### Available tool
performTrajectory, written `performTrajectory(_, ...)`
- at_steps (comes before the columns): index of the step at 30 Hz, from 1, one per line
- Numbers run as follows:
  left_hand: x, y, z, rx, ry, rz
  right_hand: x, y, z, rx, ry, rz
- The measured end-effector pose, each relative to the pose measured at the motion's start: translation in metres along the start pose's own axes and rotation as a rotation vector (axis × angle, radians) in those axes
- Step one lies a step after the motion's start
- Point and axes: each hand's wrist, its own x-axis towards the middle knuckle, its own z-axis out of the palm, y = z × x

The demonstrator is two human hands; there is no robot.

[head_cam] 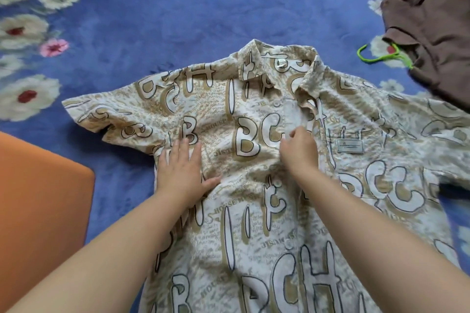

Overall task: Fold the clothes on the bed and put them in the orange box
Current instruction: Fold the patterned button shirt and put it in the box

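Note:
A beige short-sleeved shirt (pixel 254 119) printed with large white letters lies spread front-up on the blue flowered bed cover (pixel 157 10), collar at the far side. My left hand (pixel 181 170) lies flat on the shirt's left chest, fingers straight and pressing the cloth. My right hand (pixel 298 150) is at the button placket in the middle, fingers curled and pinching the fabric edge. The orange box (pixel 43 201) stands at the left, close to the shirt's side.
A brown garment (pixel 432 30) lies crumpled at the far right with a bright green hanger (pixel 381 54) sticking out from under it. The shirt's right sleeve reaches under that garment's edge. Open blue cover stretches beyond the collar.

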Motion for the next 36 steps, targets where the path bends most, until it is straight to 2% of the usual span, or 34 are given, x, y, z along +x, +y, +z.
performTrajectory(3, -0.009, 0.004, -0.006, -0.037, 0.07, 0.013, -0.01, 0.005, -0.001, -0.07, 0.043, -0.193)
performTrajectory(7, -0.022, 0.015, -0.009, -0.114, 0.179, 0.116, -0.004, 0.012, -0.02, -0.232, 0.12, -0.392)
performTrajectory(12, -0.007, 0.033, -0.012, -0.247, 0.225, 0.186, 0.044, 0.0, -0.045, -0.34, 0.199, -0.35)
performTrajectory(14, 0.011, 0.038, -0.012, -0.249, 0.247, 0.205, 0.067, -0.012, -0.048, -0.371, 0.176, -0.363)
performTrajectory(19, 0.058, 0.04, -0.02, -0.274, 0.29, 0.215, 0.12, -0.048, -0.058, -0.879, -0.031, -0.379)
performTrajectory(22, 0.073, 0.038, -0.011, -0.172, 0.226, 0.21, 0.141, -0.06, -0.06, -0.725, -0.008, -0.425)
performTrajectory(25, 0.077, 0.037, 0.0, -0.146, 0.23, 0.212, 0.152, -0.06, -0.049, -0.58, -0.027, -0.459)
performTrajectory(28, 0.082, 0.037, 0.002, -0.126, 0.233, 0.224, 0.155, -0.049, -0.03, -0.454, -0.05, -0.405)
performTrajectory(33, 0.081, 0.037, 0.0, -0.097, 0.234, 0.213, 0.144, -0.045, -0.025, -0.408, -0.078, -0.378)
performTrajectory(36, 0.079, 0.038, -0.003, -0.148, 0.214, 0.205, 0.116, -0.035, -0.032, -0.223, -0.031, -0.406)
